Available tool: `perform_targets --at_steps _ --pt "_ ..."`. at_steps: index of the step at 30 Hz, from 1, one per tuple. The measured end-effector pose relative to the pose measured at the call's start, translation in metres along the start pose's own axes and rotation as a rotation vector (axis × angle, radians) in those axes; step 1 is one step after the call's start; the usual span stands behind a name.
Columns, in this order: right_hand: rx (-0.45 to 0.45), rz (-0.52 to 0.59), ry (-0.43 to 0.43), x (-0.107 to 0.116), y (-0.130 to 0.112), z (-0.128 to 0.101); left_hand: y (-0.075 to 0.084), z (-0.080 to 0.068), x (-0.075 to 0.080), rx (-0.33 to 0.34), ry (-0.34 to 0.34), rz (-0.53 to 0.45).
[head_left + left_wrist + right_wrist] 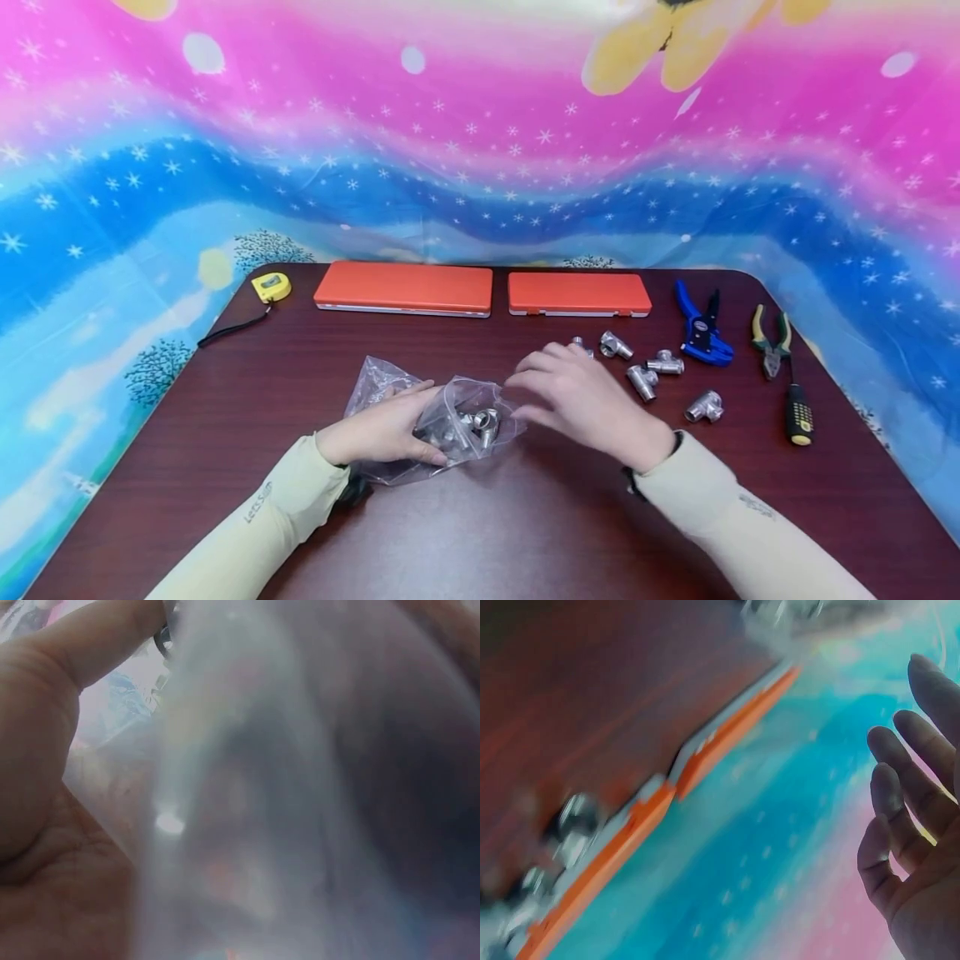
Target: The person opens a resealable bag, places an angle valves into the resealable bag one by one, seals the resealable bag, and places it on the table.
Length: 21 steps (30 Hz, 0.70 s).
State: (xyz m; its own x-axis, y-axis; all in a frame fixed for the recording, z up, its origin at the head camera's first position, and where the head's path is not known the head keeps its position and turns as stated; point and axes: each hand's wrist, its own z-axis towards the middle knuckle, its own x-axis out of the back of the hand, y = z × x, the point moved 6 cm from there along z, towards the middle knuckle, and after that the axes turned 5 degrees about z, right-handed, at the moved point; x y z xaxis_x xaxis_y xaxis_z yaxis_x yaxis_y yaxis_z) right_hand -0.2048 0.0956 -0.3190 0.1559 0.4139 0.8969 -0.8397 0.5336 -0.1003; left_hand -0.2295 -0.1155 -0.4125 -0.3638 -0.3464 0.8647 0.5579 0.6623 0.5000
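Left hand (384, 427) grips the clear bag (467, 395); right hand (581, 406), fingers loosely apart, is near its mouth

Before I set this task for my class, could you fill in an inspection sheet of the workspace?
Surface: dark reddish-brown tabletop, with a light reflection near the front.
Job's things: clear plastic bag containing silver metal pipe fittings; five loose silver metal fittings to its right, one partly hidden.
Clutter: longer flat red case, shorter flat red case, yellow tape measure with black strap, blue-and-black hand tool, yellow-and-green-handled pliers, black-and-yellow-handled screwdriver.
Hands: left hand holds the bag; right hand is beside the bag's right end, fingers relaxed, holding nothing.
Cables: nothing seen.
Surroundings: pink-and-blue snowflake-patterned fabric behind and beside the tabletop.
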Motion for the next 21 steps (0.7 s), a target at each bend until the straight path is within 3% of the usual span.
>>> perform_targets --at_steps 5,8,11,15,21 --pt "-0.249 0.061 -0.069 0.016 0.055 -0.020 0.000 0.000 0.001 -0.003 0.006 0.004" --pt "-0.432 0.114 -0.166 0.012 0.092 -0.030 -0.001 -0.001 0.001 0.000 0.007 0.004" --pt "-0.550 0.169 -0.260 -0.002 0.122 -0.036 -0.003 -0.001 -0.001 0.009 0.001 0.008" --pt "-0.623 0.218 -0.355 -0.021 0.145 -0.038 -0.004 -0.001 -0.003 0.012 -0.003 0.007" --pt "-0.654 0.220 -0.420 -0.035 0.160 -0.033 -0.002 0.001 -0.002 -0.002 0.005 -0.002"
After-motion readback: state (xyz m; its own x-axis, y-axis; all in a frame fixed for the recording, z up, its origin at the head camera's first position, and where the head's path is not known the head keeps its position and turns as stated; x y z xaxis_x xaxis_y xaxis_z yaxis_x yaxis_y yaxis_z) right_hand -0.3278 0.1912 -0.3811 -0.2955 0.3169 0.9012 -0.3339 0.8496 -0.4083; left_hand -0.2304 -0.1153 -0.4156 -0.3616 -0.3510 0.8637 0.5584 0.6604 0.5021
